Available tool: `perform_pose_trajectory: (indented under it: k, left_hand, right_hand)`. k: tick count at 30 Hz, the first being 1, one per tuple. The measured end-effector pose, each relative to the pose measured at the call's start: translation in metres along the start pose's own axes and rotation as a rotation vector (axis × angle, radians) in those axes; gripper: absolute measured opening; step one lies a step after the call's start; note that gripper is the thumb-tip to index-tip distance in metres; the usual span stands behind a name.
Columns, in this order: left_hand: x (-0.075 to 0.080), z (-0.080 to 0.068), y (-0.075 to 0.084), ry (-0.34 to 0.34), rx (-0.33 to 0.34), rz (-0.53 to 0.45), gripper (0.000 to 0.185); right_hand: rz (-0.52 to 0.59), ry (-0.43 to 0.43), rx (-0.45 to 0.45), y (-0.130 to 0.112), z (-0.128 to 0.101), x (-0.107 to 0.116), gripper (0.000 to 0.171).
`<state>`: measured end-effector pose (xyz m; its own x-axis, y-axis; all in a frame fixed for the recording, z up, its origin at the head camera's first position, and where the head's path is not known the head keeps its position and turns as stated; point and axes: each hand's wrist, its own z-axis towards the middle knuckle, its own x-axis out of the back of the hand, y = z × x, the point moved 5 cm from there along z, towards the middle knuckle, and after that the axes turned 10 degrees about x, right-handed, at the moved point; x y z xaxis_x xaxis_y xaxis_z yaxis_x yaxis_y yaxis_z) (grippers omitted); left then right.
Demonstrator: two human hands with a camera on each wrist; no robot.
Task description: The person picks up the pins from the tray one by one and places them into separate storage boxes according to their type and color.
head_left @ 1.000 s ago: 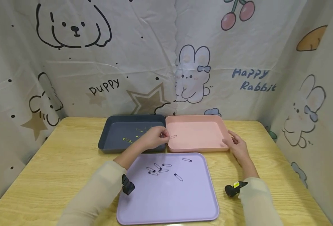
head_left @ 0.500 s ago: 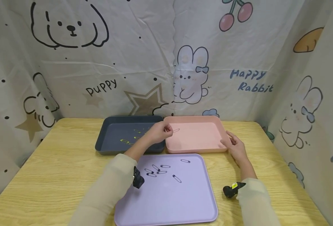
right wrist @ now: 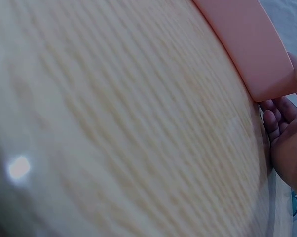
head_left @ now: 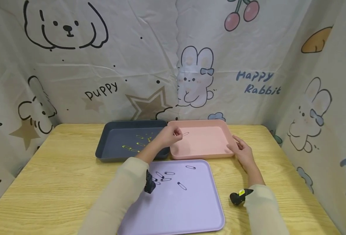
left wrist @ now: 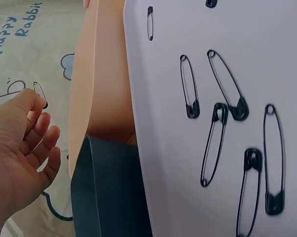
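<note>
My left hand (head_left: 167, 136) pinches a black safety pin (left wrist: 46, 104) between thumb and forefinger, over the near-left part of the pink tray (head_left: 206, 141). The other left fingers curl loosely below it in the left wrist view. My right hand (head_left: 243, 152) grips the pink tray's right side, thumb over the rim and fingers outside at the corner. Several more black safety pins (left wrist: 192, 94) lie on the lavender tray (head_left: 179, 209) in front, some partly behind the left wrist camera. Yellow safety pins (head_left: 126, 147) are scattered in the dark blue tray (head_left: 111, 138).
The dark blue tray stands directly left of the pink one, both with raised walls. The lavender tray lies nearer on the wooden table (head_left: 52, 182). A printed cloth (head_left: 149, 65) hangs behind the table and down its sides.
My left hand has moved right and farther away, carrying the safety pin from the dividing rims to above the pink tray. The right hand keeps its grip; the view has shifted slightly.
</note>
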<state>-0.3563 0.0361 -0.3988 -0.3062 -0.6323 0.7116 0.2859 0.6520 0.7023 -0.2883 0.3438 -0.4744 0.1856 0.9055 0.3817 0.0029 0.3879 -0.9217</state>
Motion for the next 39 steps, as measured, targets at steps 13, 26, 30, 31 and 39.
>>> perform_pose_trajectory:
  k: [13, 26, 30, 31, 39]
  left_hand:
    - [-0.018, 0.011, 0.000, 0.033, 0.035, -0.035, 0.008]
    - [-0.043, 0.017, -0.008, 0.042, 0.139, -0.106, 0.008]
    - [-0.046, 0.017, -0.007, 0.047, 0.173, -0.094, 0.009]
    - [-0.046, 0.017, -0.006, 0.055, 0.177, -0.088, 0.009]
    - [-0.042, 0.014, -0.005, 0.147, 0.247, -0.093, 0.009]
  right_hand:
    - [0.004, 0.017, -0.008, 0.005, 0.003, 0.000, 0.069]
    - [0.015, 0.021, 0.008, 0.004, 0.002, 0.001, 0.069]
    - [0.010, 0.028, -0.004, 0.005, 0.002, 0.002, 0.068]
    - [0.005, 0.030, -0.008, 0.005, 0.002, 0.002, 0.068]
    - [-0.006, 0.019, -0.015, 0.003, 0.002, 0.001, 0.071]
